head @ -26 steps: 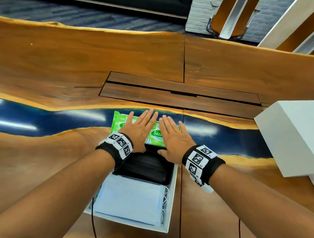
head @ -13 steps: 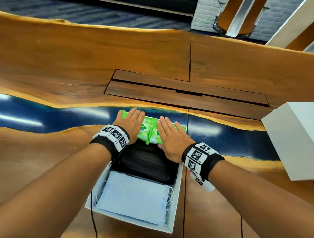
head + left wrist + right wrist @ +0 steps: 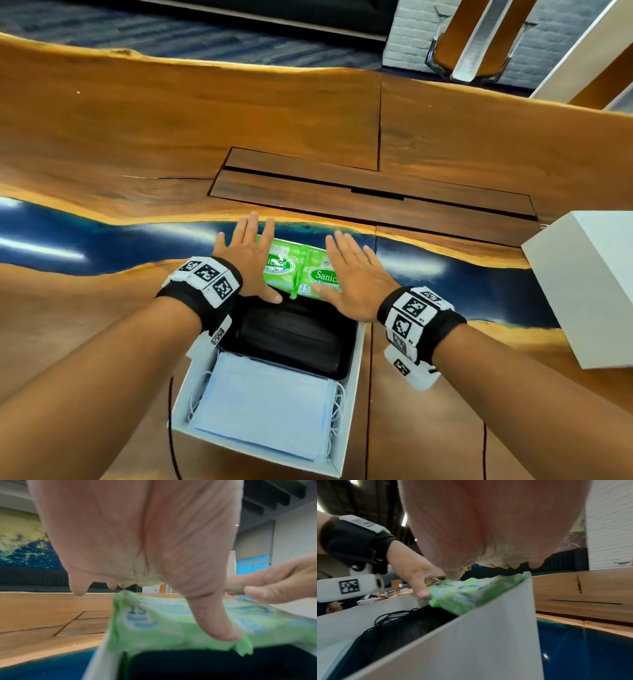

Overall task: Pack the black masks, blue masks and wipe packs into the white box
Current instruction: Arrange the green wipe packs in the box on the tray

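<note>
The white box (image 3: 349, 404) stands on the table in front of me. Blue masks (image 3: 267, 407) fill its near end and black masks (image 3: 291, 335) its middle. Two green wipe packs (image 3: 303, 270) lie side by side at the far end, poking above the rim (image 3: 471, 649). My left hand (image 3: 248, 257) is flat with straight fingers over the left pack, its thumb (image 3: 214, 622) touching the wrapper (image 3: 163, 628). My right hand (image 3: 352, 274) hovers flat and spread over the right pack (image 3: 467, 592). Neither hand holds anything.
A white lid (image 3: 582, 291) sits at the right edge of the wooden table (image 3: 137, 137). A dark hatch panel (image 3: 359, 192) is set into the wood beyond the box, and a blue resin strip (image 3: 102, 240) runs across the table.
Both hands were pressing close together on the wipe packs; they have now moved apart and lifted, uncovering the middle of the two packs. The packs sit lower in the box.
</note>
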